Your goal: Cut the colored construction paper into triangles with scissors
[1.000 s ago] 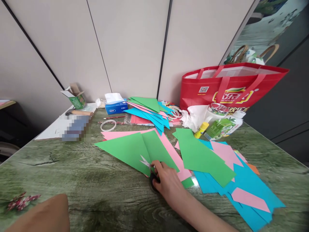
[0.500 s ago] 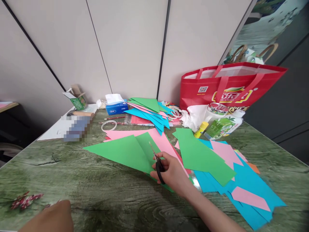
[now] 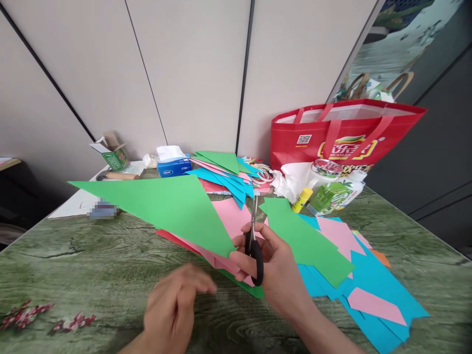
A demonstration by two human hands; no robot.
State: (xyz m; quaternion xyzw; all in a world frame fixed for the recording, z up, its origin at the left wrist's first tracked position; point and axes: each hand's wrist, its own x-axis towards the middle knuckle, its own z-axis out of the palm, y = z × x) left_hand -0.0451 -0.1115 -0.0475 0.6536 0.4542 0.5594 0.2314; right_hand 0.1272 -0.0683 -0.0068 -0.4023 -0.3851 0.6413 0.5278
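Note:
My right hand (image 3: pixel 275 268) grips black-handled scissors (image 3: pixel 254 241) with the blades pointing up and away. The same hand pinches the corner of a large green paper triangle (image 3: pixel 158 204), lifted off the table and stretching to the left. My left hand (image 3: pixel 173 307) hovers low in front, blurred by motion, fingers loosely curled toward the triangle's near corner and holding nothing I can see. Pink sheets (image 3: pixel 230 219) lie under the lifted triangle.
Green (image 3: pixel 302 236), blue (image 3: pixel 372 295) and pink sheets cover the green wood-grain table (image 3: pixel 92 265) on the right. Behind are a stack of coloured triangles (image 3: pixel 221 169), a tissue box (image 3: pixel 171 164), a glue stick (image 3: pixel 301 199), a small carton (image 3: pixel 110 150) and a red bag (image 3: pixel 342 132).
My right hand picked the scissors up off the paper and raised them, lifting the green triangle with it. My left hand came in from the lower left toward the triangle.

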